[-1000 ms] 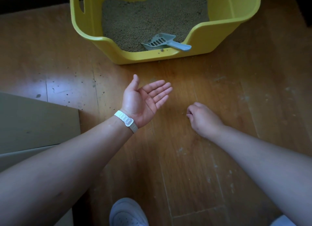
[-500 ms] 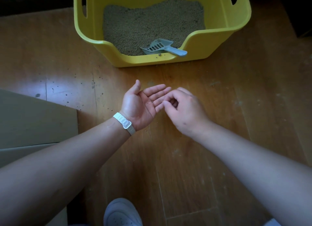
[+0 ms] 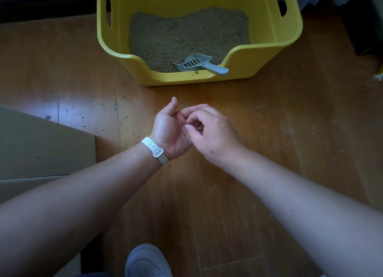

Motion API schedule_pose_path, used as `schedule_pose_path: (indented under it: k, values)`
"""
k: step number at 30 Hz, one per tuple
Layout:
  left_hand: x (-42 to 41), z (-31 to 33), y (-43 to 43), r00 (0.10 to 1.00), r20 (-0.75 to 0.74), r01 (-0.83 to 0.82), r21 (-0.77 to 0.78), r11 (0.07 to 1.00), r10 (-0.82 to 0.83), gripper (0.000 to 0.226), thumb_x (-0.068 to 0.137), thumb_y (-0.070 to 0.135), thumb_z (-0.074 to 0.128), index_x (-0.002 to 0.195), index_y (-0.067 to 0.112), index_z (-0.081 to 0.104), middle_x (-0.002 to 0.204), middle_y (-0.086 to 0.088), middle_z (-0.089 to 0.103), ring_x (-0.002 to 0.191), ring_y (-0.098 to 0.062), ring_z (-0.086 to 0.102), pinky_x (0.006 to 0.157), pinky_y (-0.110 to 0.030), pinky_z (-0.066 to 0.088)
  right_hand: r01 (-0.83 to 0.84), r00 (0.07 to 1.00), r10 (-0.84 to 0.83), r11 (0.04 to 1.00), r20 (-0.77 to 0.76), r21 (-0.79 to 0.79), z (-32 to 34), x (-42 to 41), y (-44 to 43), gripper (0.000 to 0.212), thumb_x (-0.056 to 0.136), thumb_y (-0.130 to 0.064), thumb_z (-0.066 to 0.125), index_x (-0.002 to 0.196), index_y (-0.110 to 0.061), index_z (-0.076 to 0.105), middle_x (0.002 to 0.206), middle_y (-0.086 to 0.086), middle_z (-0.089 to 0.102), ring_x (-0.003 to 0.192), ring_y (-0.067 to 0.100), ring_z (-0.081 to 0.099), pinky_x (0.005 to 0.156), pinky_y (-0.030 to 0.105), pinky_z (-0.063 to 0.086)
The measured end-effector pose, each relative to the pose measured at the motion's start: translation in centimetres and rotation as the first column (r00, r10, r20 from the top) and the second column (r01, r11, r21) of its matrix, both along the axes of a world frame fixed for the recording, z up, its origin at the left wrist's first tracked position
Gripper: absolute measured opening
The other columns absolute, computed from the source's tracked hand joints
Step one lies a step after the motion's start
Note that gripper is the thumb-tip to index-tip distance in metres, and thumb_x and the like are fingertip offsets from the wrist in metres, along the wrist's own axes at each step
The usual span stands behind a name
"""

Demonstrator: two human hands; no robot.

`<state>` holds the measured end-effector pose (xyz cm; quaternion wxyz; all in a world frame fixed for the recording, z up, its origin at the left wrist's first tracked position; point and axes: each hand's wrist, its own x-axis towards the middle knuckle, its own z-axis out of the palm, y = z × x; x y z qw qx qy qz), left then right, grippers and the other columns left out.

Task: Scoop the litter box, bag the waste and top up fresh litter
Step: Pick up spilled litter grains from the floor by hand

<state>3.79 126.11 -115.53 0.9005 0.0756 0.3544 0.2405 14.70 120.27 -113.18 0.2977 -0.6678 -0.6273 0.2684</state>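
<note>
Right grip (image 3: 213,136) shifted leftward; scoop (image 3: 193,63) beyond.

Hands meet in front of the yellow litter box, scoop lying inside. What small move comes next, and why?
Probably reach the right hand for the scoop, whose handle juts over the low front lip of the litter box. Neither hand holds a tool; the right fingers curl over the cupped left hand, and whether they pinch anything cannot be seen.
</note>
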Motion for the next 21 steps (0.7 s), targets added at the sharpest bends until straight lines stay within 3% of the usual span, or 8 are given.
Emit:
schedule_pose_path:
  k: [3, 7, 10, 16, 21]
  values:
    - [-0.1, 0.0, -0.1, 0.999, -0.047, -0.016, 0.008, 1.000, 0.017, 0.075, 0.101, 0.054, 0.021, 0.114, -0.009, 0.060, 0.102, -0.026, 0.068, 0.092, -0.037, 0.068, 0.084, -0.044, 0.058, 0.048, 0.999, -0.048, 0.999, -0.007, 0.011, -0.4, 1.3, -0.5, 0.004, 0.084, -0.014, 0.068, 0.087, -0.011, 0.069, 0.090, -0.008, 0.057, 0.075, 0.009, 0.057, 0.067, 0.024, 0.051]
    - [-0.4, -0.2, 0.1, 0.995, -0.095, -0.022, 0.019, 1.000, 0.024, 0.075, 0.100, 0.055, 0.021, 0.116, -0.007, 0.060, 0.119, -0.027, 0.065, 0.110, -0.036, 0.065, 0.098, -0.040, 0.049, 0.162, 0.987, -0.161, 0.987, 0.015, -0.021, -1.5, 4.1, -1.0, 0.004, 0.084, -0.014, 0.067, 0.087, -0.012, 0.070, 0.083, -0.006, 0.056, 0.069, 0.006, 0.054, 0.065, 0.018, 0.045]
    - [-0.7, -0.4, 0.2, 0.994, -0.102, -0.025, 0.013, 1.000, 0.026, 0.075, 0.101, 0.056, 0.021, 0.119, -0.006, 0.059, 0.123, -0.026, 0.064, 0.116, -0.035, 0.063, 0.096, -0.038, 0.051, 0.202, 0.976, -0.189, 0.971, 0.104, -0.126, -3.1, 6.4, -1.8, 0.007, 0.086, -0.016, 0.066, 0.092, -0.012, 0.069, 0.085, -0.007, 0.054, 0.069, 0.003, 0.051, 0.067, 0.013, 0.039]
    - [-1.2, -0.6, 0.2, 0.992, -0.124, -0.029, 0.009, 1.000, 0.030, 0.075, 0.101, 0.055, 0.021, 0.122, -0.006, 0.057, 0.123, -0.026, 0.063, 0.116, -0.036, 0.062, 0.098, -0.040, 0.050, 0.158, 0.963, -0.065, 0.920, 0.260, -0.357, -7.3, 9.1, -4.5, 0.015, 0.088, -0.018, 0.063, 0.099, -0.009, 0.068, 0.092, -0.003, 0.052, 0.083, 0.017, 0.056, 0.079, 0.028, 0.048]
    - [-1.3, -1.0, 0.2, 0.990, -0.140, -0.032, 0.000, 0.999, 0.032, 0.074, 0.101, 0.055, 0.022, 0.121, -0.006, 0.058, 0.123, -0.026, 0.064, 0.115, -0.036, 0.063, 0.097, -0.040, 0.051, 0.123, 0.973, -0.036, 0.918, 0.230, -0.377, -8.8, 9.1, -5.3, 0.015, 0.087, -0.019, 0.067, 0.097, -0.009, 0.068, 0.092, -0.004, 0.052, 0.081, 0.012, 0.052, 0.080, 0.030, 0.049]
